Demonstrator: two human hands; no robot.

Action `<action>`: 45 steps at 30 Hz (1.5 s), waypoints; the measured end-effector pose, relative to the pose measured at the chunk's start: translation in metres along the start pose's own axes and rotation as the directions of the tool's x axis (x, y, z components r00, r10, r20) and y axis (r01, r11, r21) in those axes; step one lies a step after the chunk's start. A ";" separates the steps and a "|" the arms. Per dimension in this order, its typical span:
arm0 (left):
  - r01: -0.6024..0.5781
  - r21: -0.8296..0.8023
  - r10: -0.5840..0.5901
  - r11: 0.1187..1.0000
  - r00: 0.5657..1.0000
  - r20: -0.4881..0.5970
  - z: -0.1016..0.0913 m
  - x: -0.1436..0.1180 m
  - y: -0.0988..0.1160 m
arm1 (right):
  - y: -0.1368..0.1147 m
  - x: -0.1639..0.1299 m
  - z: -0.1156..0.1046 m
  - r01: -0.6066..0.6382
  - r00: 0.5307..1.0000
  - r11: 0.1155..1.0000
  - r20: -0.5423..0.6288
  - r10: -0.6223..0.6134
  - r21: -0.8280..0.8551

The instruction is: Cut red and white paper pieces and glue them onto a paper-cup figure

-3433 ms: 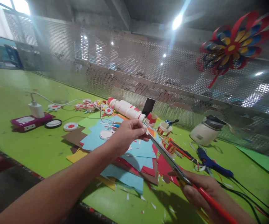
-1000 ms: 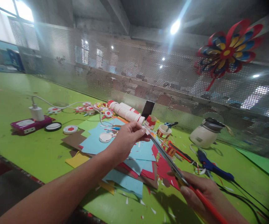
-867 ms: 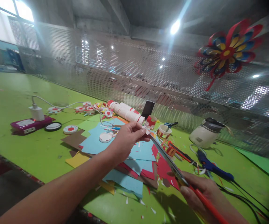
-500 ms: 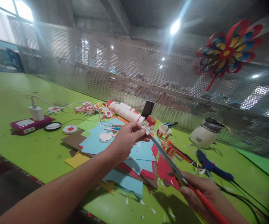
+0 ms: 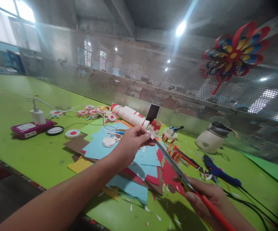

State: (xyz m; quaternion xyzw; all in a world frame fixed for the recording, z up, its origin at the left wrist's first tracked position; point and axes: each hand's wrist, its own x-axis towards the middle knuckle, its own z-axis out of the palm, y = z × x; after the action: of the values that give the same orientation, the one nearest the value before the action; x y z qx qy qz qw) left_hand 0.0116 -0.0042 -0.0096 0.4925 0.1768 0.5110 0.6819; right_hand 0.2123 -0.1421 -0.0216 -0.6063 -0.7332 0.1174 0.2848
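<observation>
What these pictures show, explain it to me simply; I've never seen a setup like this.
There is no machine here: a person works with two bare hands, seen by one camera worn on the head, looking forward and down. The left hand pinches a small white piece. The right hand grips a long metal tool with a red handle, probably scissors; its tip is by the white piece. Below the left hand, coloured paper sheets lie on a green table. Also there: a purple box at picture left, and a blue glue gun at right.
</observation>
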 end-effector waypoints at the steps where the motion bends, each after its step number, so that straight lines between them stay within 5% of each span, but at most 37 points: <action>1: -0.001 -0.004 0.001 1.000 1.000 0.001 0.000 0.000 0.000 | 0.002 -0.001 0.000 0.007 0.999 1.000 0.051 -0.006 -0.010; 4: -0.002 -0.017 0.002 1.000 1.000 0.000 0.000 0.000 0.000 | 0.008 -0.002 0.002 0.001 0.990 0.999 0.141 0.005 -0.042; 11: -0.004 -0.089 0.003 0.996 1.000 -0.015 0.003 -0.002 0.000 | 0.003 -0.001 0.004 -0.008 0.994 0.999 0.110 0.012 -0.042; 29: -0.029 -0.147 0.022 0.989 0.998 -0.050 0.007 -0.004 0.000 | -0.010 -0.005 0.020 -0.078 0.990 0.995 -0.112 0.085 0.063; 45: -0.022 -0.104 0.019 0.994 0.999 -0.030 0.004 -0.003 -0.001 | -0.008 -0.005 0.019 -0.176 0.983 0.972 -0.031 0.183 0.159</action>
State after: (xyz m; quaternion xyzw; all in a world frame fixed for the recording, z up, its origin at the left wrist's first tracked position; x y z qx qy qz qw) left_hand 0.0143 -0.0089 -0.0095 0.4507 0.1546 0.5336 0.6987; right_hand 0.1957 -0.1450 -0.0346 -0.6485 -0.6573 0.1855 0.3361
